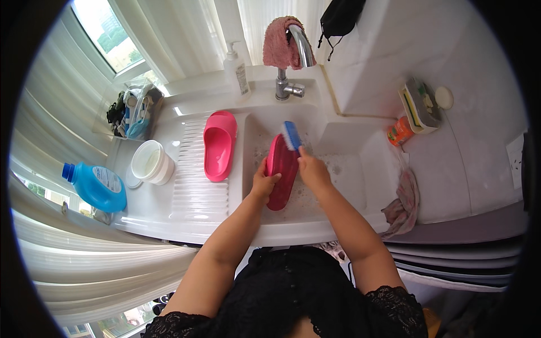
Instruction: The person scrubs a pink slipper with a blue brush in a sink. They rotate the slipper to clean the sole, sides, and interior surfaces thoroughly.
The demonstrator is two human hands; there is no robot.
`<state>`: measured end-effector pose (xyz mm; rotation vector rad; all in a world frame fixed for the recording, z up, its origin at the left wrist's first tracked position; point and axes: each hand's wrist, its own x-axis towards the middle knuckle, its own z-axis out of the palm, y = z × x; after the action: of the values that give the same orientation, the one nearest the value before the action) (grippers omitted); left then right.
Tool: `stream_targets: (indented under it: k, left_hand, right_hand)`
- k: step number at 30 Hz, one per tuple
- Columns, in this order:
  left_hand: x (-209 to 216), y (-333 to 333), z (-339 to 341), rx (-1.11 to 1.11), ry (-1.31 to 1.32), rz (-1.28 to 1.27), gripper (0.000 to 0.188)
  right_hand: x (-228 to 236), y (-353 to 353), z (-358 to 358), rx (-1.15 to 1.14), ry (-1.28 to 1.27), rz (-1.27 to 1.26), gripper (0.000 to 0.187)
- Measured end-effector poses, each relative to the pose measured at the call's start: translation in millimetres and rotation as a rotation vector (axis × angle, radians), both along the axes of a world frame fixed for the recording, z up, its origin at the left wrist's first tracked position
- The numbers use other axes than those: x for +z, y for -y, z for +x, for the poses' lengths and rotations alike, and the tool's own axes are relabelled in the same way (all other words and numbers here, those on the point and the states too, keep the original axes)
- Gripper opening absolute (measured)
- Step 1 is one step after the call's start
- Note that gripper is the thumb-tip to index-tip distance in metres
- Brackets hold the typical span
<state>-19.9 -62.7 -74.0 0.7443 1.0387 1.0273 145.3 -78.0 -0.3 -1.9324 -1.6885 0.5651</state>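
Note:
Over the basin of a white sink (360, 194), my left hand (263, 181) grips a pink slipper (283, 169) by its left side. The slipper is tilted, and its darker sole side faces up. My right hand (313, 170) is closed round the handle of a blue scrub brush (291, 136); most of the handle is hidden in the fingers. White bristles on the brush are at the slipper's upper right edge. A second pink slipper (220, 147) lies strap up on the ribbed washboard (190, 191) to the left. Some suds and water show in the basin.
A chrome faucet (283, 90) with a pink cloth (277, 45) over it stands behind the basin. Leftward are a white tub (152, 163), a blue detergent bottle (100, 186), a clear bin (155, 104) and a pump bottle (236, 73). A rag (403, 203) hangs at the right edge.

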Motion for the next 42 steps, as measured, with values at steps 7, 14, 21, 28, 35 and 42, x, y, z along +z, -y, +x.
stream_targets:
  k: [7,14,21,28,35,42]
  left_hand:
    - [6,-1,-5,0.017,-0.026,0.068,0.074]
    - [-7,-1,3,0.048,0.104,-0.195,0.064]
    - [-43,-11,-10,-0.079,0.085,-0.68,0.038]
    - [-8,-2,4,-0.059,0.142,-0.39,0.034]
    - [-20,-14,-19,0.053,0.383,-0.642,0.035]
    - [-11,-11,-10,0.029,0.288,-0.394,0.038]
  right_hand:
    - [17,11,-4,0.06,-0.016,0.029,0.039]
    - [-54,-6,49,-0.015,0.247,-0.325,0.038]
    - [-35,14,28,0.017,0.072,-0.378,0.039]
    - [-18,20,16,0.036,0.178,-0.314,0.041]
    - [-12,53,-17,0.258,0.142,-0.197,0.042]
    - [-16,25,-11,0.114,0.101,-0.194,0.042]
